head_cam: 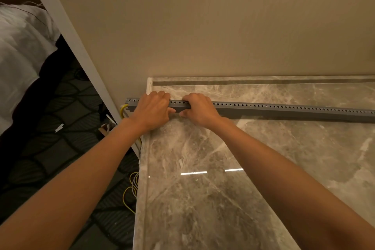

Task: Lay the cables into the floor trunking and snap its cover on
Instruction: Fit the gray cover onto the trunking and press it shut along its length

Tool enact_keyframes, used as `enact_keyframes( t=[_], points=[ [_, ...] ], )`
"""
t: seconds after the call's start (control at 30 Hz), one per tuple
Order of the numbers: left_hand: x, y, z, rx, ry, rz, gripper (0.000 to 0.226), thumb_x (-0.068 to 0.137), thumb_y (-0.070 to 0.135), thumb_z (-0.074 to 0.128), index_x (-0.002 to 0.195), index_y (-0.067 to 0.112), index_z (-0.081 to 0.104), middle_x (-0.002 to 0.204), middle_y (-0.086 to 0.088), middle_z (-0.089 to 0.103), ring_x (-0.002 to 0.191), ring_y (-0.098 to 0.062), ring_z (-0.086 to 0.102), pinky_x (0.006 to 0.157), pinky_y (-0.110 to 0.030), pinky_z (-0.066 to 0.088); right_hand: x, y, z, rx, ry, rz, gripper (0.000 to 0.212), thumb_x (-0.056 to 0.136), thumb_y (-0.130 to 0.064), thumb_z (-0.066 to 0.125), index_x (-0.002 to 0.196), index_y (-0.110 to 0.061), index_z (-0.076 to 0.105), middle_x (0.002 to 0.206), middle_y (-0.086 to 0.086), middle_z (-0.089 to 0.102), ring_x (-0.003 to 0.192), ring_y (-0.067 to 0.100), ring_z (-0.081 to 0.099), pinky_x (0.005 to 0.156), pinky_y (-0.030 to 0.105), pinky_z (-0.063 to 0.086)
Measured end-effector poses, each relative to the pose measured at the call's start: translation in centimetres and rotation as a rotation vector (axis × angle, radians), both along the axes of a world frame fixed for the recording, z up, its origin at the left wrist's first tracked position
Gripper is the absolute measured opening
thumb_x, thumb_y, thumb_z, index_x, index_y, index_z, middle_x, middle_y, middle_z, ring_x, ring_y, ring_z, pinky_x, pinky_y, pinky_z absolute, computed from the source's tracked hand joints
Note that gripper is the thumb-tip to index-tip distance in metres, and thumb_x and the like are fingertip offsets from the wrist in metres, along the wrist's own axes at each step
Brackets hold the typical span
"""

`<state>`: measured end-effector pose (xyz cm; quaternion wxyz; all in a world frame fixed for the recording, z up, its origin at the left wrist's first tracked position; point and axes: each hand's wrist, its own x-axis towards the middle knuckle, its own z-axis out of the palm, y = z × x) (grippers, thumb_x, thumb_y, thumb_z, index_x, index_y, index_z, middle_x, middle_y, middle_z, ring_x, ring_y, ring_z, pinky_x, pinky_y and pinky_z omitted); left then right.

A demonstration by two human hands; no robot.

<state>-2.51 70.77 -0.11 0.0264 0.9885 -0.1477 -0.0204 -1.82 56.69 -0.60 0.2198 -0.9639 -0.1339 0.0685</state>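
A long grey trunking (284,110) with a row of holes along its top lies across the marble floor (223,178), running from the left edge to the right of the view. My left hand (151,109) grips it near its left end, fingers curled over the top. My right hand (199,110) grips it just beside, thumb at the front face. A yellow cable (122,108) comes out of the trunking's left end; more yellow and white cable (133,187) lies looped lower down beside the marble edge. Cables inside the trunking are hidden.
A beige wall (223,26) rises behind the trunking. A white door frame (67,32) runs diagonally on the left. Dark patterned carpet (60,148) lies beyond it, with white fabric (20,50) at the far left.
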Motion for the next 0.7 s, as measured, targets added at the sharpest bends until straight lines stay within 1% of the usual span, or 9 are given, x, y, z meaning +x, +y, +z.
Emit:
enact_keyframes(
  t=[0.1,0.2,0.27,0.33,0.4,0.47,0.57,0.63,0.7],
  points=[
    [0.1,0.1,0.0,-0.033,-0.004,-0.010,0.037,0.093,0.035,0.050,0.112,0.003,0.055,0.115,-0.015,0.061,0.104,-0.031,0.056,0.084,-0.039,0.045,0.0,-0.1,0.1,0.015,0.015,-0.010,0.021,0.082,-0.020,0.065,0.095,-0.003,0.065,0.093,0.015,0.066,0.085,0.029,0.055,0.072,0.029,0.030],
    [0.3,0.5,0.2,-0.124,0.015,-0.006,0.036,0.090,0.035,0.056,0.108,0.005,0.061,0.110,-0.014,0.065,0.100,-0.030,0.059,0.080,-0.038,0.046,0.0,-0.3,0.4,0.012,0.030,-0.011,0.022,0.081,-0.022,0.067,0.093,-0.003,0.065,0.081,0.008,0.056,0.078,0.023,0.047,0.071,0.029,0.029],
    [0.5,0.9,0.3,-0.184,0.052,-0.011,0.034,0.089,0.034,0.059,0.108,0.007,0.062,0.109,-0.013,0.066,0.099,-0.029,0.059,0.079,-0.037,0.045,0.0,-0.3,0.4,0.017,0.042,-0.010,0.022,0.081,-0.022,0.067,0.094,-0.004,0.065,0.083,0.011,0.059,0.081,0.027,0.051,0.071,0.029,0.030],
    [0.6,1.6,0.3,-0.253,0.100,-0.027,0.032,0.088,0.029,0.061,0.111,0.008,0.063,0.111,-0.013,0.066,0.100,-0.028,0.058,0.082,-0.037,0.045,0.0,-0.2,0.4,0.010,0.048,-0.002,0.025,0.082,-0.022,0.066,0.099,-0.004,0.064,0.096,0.015,0.066,0.090,0.031,0.057,0.071,0.030,0.032],
    [0.8,2.6,0.6,-0.304,0.127,-0.019,0.032,0.087,0.024,0.064,0.114,0.007,0.063,0.114,-0.013,0.065,0.103,-0.027,0.058,0.086,-0.037,0.045,0.0,0.0,0.4,-0.003,0.050,0.010,0.028,0.083,-0.023,0.064,0.104,-0.005,0.063,0.103,0.015,0.066,0.096,0.032,0.058,0.072,0.030,0.033],
    [1.0,4.0,0.9,-0.328,0.140,0.024,0.033,0.085,0.023,0.066,0.114,0.007,0.064,0.114,-0.012,0.066,0.100,-0.025,0.058,0.085,-0.034,0.045,0.0,0.3,0.3,0.005,0.037,0.023,0.027,0.085,-0.024,0.062,0.104,-0.005,0.062,0.103,0.015,0.066,0.096,0.032,0.058,0.073,0.032,0.033],
    [1.0,6.1,1.2,-0.314,0.170,0.064,0.031,0.084,0.022,0.068,0.112,0.009,0.065,0.109,-0.011,0.067,0.087,-0.016,0.052,0.075,-0.028,0.040,-0.1,1.4,0.2,0.038,0.019,0.037,0.027,0.087,-0.025,0.059,0.103,-0.004,0.062,0.102,0.016,0.065,0.095,0.032,0.058,0.077,0.036,0.037],
    [1.1,7.1,1.2,-0.278,0.179,0.064,0.030,0.084,0.023,0.067,0.111,0.009,0.065,0.108,-0.011,0.066,0.086,-0.014,0.049,0.073,-0.027,0.036,-0.1,2.3,0.3,0.052,0.010,0.046,0.027,0.087,-0.026,0.058,0.103,-0.003,0.062,0.102,0.016,0.065,0.094,0.032,0.058,0.080,0.038,0.041],
    [1.1,7.3,1.3,-0.254,0.182,0.063,0.029,0.085,0.022,0.066,0.111,0.009,0.064,0.107,-0.011,0.065,0.085,-0.014,0.047,0.073,-0.027,0.034,0.0,3.1,0.3,0.042,0.000,0.062,0.027,0.088,-0.027,0.058,0.101,-0.004,0.063,0.101,0.017,0.064,0.094,0.032,0.058,0.079,0.037,0.041]
  ],
)
